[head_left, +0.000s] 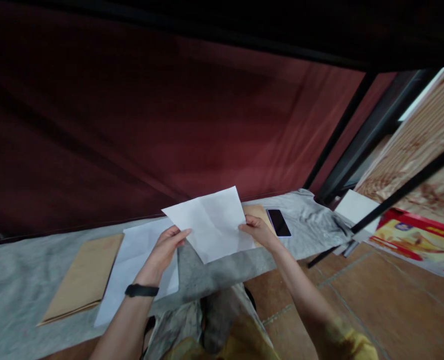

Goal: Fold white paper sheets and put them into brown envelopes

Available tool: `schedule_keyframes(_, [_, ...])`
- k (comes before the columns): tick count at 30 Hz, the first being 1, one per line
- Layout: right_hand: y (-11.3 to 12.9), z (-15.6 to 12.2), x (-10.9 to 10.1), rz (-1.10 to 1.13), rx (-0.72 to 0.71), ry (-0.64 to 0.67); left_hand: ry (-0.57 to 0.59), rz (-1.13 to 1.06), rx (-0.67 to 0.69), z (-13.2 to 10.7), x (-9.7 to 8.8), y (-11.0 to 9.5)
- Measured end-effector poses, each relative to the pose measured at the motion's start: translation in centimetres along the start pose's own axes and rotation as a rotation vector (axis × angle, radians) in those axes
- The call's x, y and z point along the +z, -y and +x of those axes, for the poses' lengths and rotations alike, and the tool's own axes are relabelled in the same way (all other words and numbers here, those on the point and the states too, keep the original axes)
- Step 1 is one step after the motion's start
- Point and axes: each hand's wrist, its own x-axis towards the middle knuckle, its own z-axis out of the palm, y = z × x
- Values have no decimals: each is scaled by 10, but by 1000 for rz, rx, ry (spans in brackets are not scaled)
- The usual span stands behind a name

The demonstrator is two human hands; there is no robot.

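Over the grey cloth's [19, 280] near edge, left hand [167, 248] and right hand [258, 231] pinched a white sheet [210, 225], half-hiding an envelope [257, 210].

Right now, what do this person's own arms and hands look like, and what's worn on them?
Both hands are bare, no gloves: the left hand and the right hand. A slim black wristband circles the left wrist. The forearms are uncovered; a yellow sleeve shows at the right arm's upper end.
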Motion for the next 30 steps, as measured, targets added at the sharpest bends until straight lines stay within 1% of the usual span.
schedule_keyframes(2, [-2, 5, -1, -24, -36, -39, 23, 16, 9, -2, 1, -13])
schedule_keyframes(4, [-1, 11, 0, -71, -96, -111, 64, 41, 73, -5, 5, -26])
schedule_keyframes(5, [0, 14, 0, -110, -143, -161, 65, 77, 136, -7, 7, -32])
schedule_keyframes(7, [4, 18, -2, -201, -259, -237, 56, 171, 303, -11, 9, -39])
schedule_keyframes(9, [4, 19, -4, -275, -361, -251, 96, 292, 467, -14, 8, -37])
schedule_keyframes(11, [-4, 16, -7, -336, -416, -209, 184, 431, 559, -14, 3, -24])
schedule_keyframes(12, [-13, 13, -8, -373, -429, -196, 195, 487, 576, -13, 1, -13])
schedule_keyframes(15, [-51, -3, -7, -515, -438, -173, 210, 580, 514, -10, -5, 32])
schedule_keyframes(18, [-95, -28, -4, -699, -383, -93, 249, 666, 458, -11, -8, 76])
schedule_keyframes(21, [-126, -55, -2, -876, -321, 24, 303, 792, 407, -17, -11, 107])
schedule_keyframes(23, [-135, -70, -1, -954, -305, 93, 350, 905, 422, -23, -14, 120])
schedule_keyframes(26, [-138, -83, -1, -989, -290, 210, 441, 1091, 477, -30, -22, 129])
schedule_keyframes(28, [-137, -86, -1, -990, -275, 268, 467, 1202, 486, -34, -28, 129])
schedule_keyframes(30, [-137, -86, 0, -995, -258, 273, 437, 1266, 488, -37, -30, 123])
